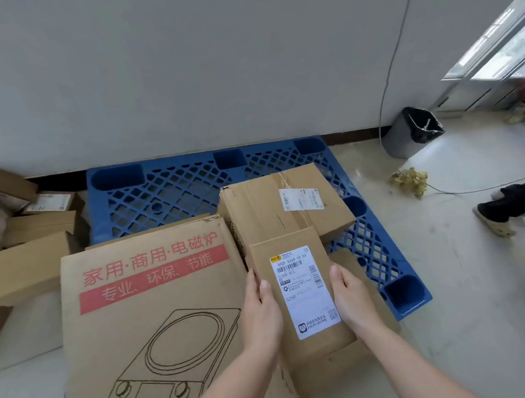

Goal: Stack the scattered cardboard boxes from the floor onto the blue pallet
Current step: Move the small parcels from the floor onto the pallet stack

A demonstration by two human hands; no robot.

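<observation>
thumbs on top, fingers curled down the sides, left hand [260,312] and right hand [352,303] clasping small box [289,245], brown cardboard, white barcode label, over blue pallet [172,196] near edge, beside cooker box [157,291], before taped box [285,204]

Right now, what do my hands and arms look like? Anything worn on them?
No sleeves show: both arms are bare down to the frame's edge. The left hand and right hand wear no gloves, and no ring, watch or bracelet is visible.
</observation>
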